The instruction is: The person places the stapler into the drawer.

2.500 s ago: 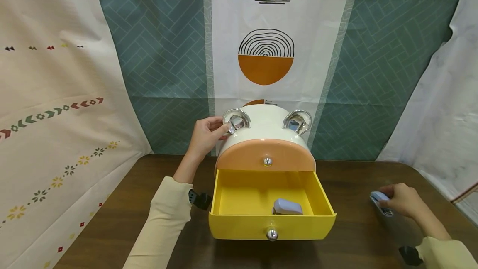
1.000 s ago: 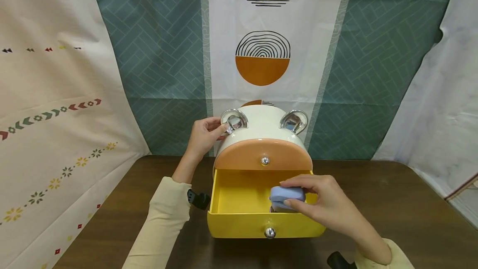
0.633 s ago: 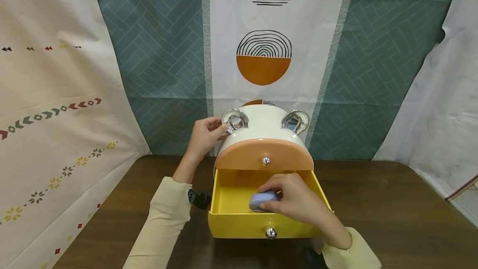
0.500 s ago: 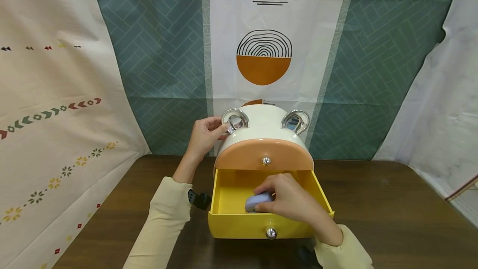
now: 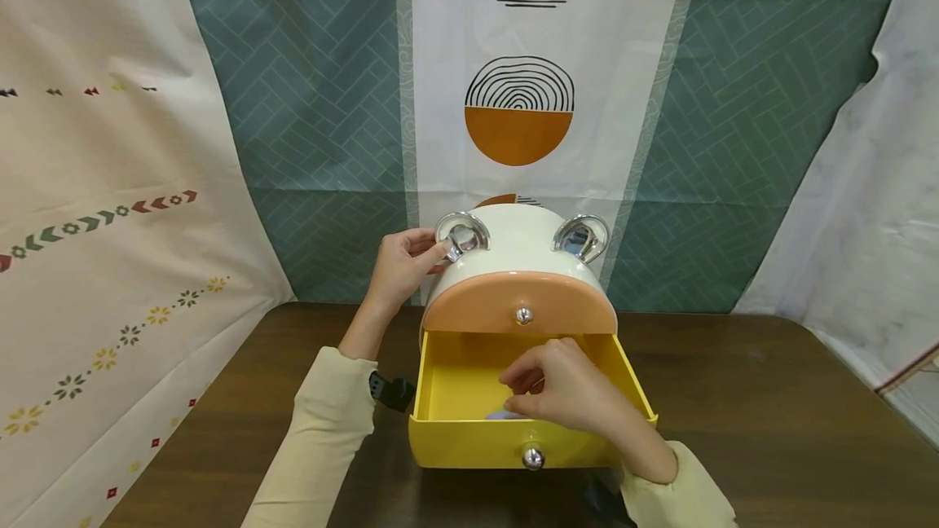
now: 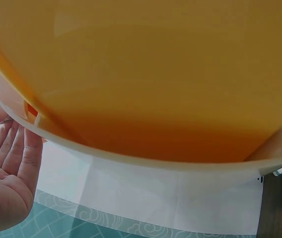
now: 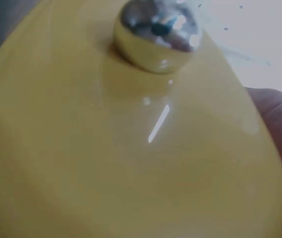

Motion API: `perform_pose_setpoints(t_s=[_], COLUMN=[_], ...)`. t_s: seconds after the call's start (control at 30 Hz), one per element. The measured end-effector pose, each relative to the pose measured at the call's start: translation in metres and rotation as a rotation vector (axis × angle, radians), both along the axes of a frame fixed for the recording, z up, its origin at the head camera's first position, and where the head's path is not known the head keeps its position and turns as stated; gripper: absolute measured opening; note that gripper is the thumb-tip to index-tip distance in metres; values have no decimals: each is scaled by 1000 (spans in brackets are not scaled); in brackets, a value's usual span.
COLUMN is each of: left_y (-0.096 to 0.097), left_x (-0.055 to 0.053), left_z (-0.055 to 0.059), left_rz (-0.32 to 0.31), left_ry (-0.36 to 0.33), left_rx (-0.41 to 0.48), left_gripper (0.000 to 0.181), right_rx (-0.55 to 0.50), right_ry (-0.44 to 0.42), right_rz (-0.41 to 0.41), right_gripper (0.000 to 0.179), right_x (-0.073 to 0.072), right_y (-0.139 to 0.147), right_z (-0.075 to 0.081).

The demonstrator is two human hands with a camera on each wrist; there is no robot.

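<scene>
A small white drawer cabinet (image 5: 524, 243) with silver ears stands mid-table. My left hand (image 5: 399, 271) pinches its left silver ear (image 5: 465, 236) between thumb and fingers. Below the orange upper drawer (image 5: 521, 300), the yellow drawer (image 5: 477, 444) is pulled out. My right hand (image 5: 568, 389) reaches into it, fingers bent and apart, holding nothing. Just under the fingertips, a sliver of a light blue stapler (image 5: 502, 415) shows above the drawer's front wall. The part of the drawer where another such stapler lay is hidden behind my right hand.
The cabinet rests on a dark wooden table (image 5: 770, 406). Behind it hangs a patterned cloth (image 5: 330, 104), with pale cloth on both sides. A round silver knob (image 5: 533, 458) sticks out from the yellow drawer's front.
My right hand has brought the stapler from the table's right side into the yellow drawer and let it go low inside. My left hand has kept hold of the ear.
</scene>
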State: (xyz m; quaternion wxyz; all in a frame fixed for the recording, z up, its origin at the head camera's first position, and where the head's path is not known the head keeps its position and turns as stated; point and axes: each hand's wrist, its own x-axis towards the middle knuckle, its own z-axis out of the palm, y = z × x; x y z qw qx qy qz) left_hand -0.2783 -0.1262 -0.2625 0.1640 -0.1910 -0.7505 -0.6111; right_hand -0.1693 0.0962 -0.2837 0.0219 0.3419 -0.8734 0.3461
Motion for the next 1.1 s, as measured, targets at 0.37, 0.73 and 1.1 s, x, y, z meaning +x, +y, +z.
perform_pose_setpoints(t_s=[0.37,0.73,1.1], left_y=[0,1,0], left_x=[-1,-1,0], left_z=[0,0,0], left_rz=[0,-3,2], left_ry=[-4,-3,-8], left_rx=[3,6,4], left_gripper=[27,27,28], right_rx=[-221,-289,-315], right_ry=[118,219,215], right_rz=[-107,-122,-25], right_gripper=[15,20,24], right_x=[31,60,71], right_y=[25,46,60], right_z=[9,9,-18])
